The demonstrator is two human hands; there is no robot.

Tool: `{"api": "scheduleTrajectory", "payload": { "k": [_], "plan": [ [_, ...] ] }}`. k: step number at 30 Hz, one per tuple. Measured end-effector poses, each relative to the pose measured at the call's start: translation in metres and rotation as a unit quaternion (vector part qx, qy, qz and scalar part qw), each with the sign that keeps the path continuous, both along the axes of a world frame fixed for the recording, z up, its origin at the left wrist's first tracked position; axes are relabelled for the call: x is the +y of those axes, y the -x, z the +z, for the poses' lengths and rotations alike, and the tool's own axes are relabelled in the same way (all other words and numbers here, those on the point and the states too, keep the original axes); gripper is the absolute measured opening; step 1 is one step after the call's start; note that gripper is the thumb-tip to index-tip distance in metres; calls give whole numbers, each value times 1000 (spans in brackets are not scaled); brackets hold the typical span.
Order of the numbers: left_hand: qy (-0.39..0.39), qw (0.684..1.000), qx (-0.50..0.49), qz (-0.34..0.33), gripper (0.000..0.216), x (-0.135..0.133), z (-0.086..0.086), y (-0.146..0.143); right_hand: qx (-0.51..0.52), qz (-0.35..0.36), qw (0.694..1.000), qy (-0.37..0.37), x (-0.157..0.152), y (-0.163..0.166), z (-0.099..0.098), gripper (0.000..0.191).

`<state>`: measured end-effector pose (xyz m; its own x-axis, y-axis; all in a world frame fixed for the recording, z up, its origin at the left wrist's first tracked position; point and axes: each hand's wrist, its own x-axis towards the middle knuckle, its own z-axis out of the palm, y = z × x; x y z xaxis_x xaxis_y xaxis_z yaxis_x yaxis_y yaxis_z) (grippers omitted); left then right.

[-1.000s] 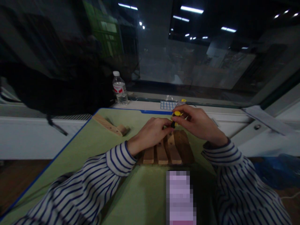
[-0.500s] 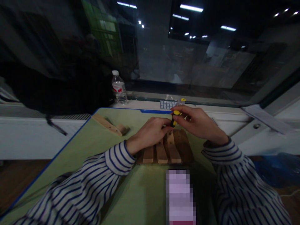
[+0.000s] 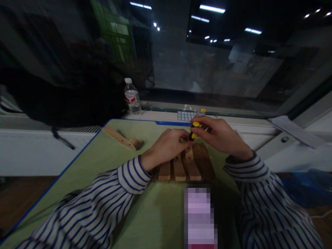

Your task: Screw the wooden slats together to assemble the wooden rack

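Note:
My right hand [image 3: 219,136] grips a small screwdriver with a yellow and black handle [image 3: 194,128], held upright over the far end of a wooden slatted piece [image 3: 185,166]. That piece lies flat on the green mat [image 3: 98,162]. My left hand [image 3: 166,147] rests on the slats with its fingertips pinched at the screwdriver's lower end; what they pinch is hidden. Both sleeves are striped blue and white.
A second wooden part [image 3: 121,138] lies at the mat's far left. A water bottle [image 3: 132,97] stands on the white sill, beside a gridded blue and white box [image 3: 185,116]. A dark window rises behind. A blurred pink patch [image 3: 201,218] sits near me.
Both hands stay over the slatted piece. The screwdriver handle has shifted only slightly between my right fingers.

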<state>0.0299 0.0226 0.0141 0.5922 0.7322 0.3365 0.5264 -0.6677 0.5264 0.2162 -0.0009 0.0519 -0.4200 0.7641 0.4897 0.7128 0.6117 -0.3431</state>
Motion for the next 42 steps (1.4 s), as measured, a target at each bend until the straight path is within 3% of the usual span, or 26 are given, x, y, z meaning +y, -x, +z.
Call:
{"api": "scheduleTrajectory", "payload": {
  "k": [14, 23, 30, 42],
  "plan": [
    [2, 1000, -5, -7, 19, 0, -1, 0, 10, 5, 1000, 6, 0, 0, 0, 24],
    [-1, 1000, -4, -30, 18, 0, -1, 1, 8, -3, 1000, 11, -1, 0, -3, 42],
    [-9, 999, 6, -32, 19, 1, -2, 1, 3, 14, 1000, 19, -3, 1, 0, 29],
    [-6, 1000, 5, -11, 18, 0, -1, 0, 0, 7, 1000, 1, -1, 0, -2, 26]
  ]
}}
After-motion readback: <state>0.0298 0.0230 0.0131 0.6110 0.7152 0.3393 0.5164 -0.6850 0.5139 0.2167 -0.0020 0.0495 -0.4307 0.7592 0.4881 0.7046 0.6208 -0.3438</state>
